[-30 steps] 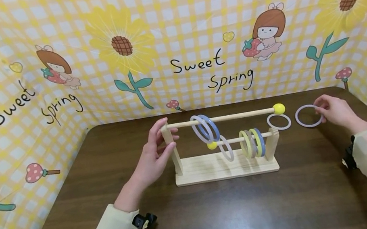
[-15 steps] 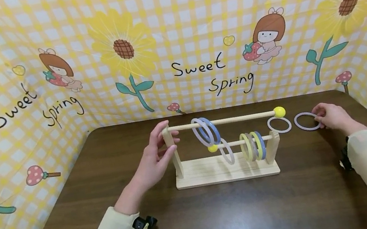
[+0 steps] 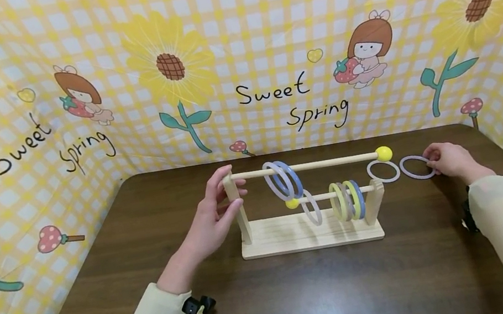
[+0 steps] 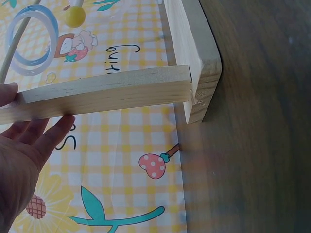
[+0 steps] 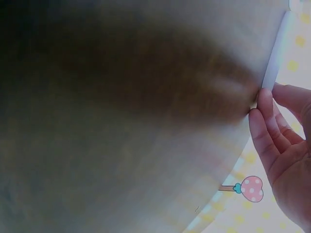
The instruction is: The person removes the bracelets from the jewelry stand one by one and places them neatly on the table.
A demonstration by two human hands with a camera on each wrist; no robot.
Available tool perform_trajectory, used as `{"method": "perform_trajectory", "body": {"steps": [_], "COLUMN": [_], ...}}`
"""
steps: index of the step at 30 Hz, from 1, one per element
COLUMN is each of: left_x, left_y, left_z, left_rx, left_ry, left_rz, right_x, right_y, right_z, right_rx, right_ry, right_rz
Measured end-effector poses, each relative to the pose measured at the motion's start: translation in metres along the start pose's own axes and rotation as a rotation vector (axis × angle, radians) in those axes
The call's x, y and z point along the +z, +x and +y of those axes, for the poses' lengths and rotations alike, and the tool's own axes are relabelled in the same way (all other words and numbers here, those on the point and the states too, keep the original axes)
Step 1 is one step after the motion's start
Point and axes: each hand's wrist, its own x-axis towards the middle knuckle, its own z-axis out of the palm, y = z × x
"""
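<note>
A wooden stand (image 3: pixel 313 238) with two posts and two rods is on the table. My left hand (image 3: pixel 209 218) grips its left post (image 4: pixel 102 92), thumb on one side and fingers on the other. At the right, my right hand (image 3: pixel 455 161) pinches the edge of a pale lilac ring (image 3: pixel 405 170) lying flat on the table. Just left of it lies a pale ring (image 3: pixel 369 174), close behind the stand's right end. The upper rod (image 3: pixel 328 162) carries a lilac ring (image 3: pixel 268 182) and a blue ring (image 3: pixel 298 185).
On the lower rod (image 3: pixel 324 197) hang a pale ring (image 3: pixel 317 215) near its yellow ball (image 3: pixel 292 203) and several yellow, grey and blue rings by the right post (image 3: pixel 374 202). Another yellow ball (image 3: pixel 384 153) caps the upper rod. Printed cloth (image 3: pixel 261 37) stands behind the table (image 3: pixel 278 309).
My right hand has lowered the lilac ring flat and slid it left, closer to the other pale ring. The left hand keeps its grip on the post.
</note>
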Motion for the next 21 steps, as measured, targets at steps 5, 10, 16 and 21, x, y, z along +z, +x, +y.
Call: {"method": "perform_trajectory", "body": {"steps": [5,10,16,21], "left_x": [0.001,0.002,0.001,0.0], "left_y": [-0.001,0.0,0.0,0.0], "left_z": [0.0,-0.001,-0.002,-0.003], "left_rx": [-0.004,0.001,-0.004,0.006], "left_ry": [-0.006,-0.009,-0.01,-0.006], "left_rz": [-0.004,-0.004,-0.006,-0.005], "right_x": [0.003,0.003,-0.009,-0.021], "right_y": [0.001,0.001,-0.005,-0.014], "right_z": [0.001,0.001,-0.003,-0.014], "right_rx": [-0.004,-0.01,0.01,-0.031], "right_ry": [0.012,0.028,0.032,0.078], "right_rz": [0.003,0.012,0.029,0.142]}}
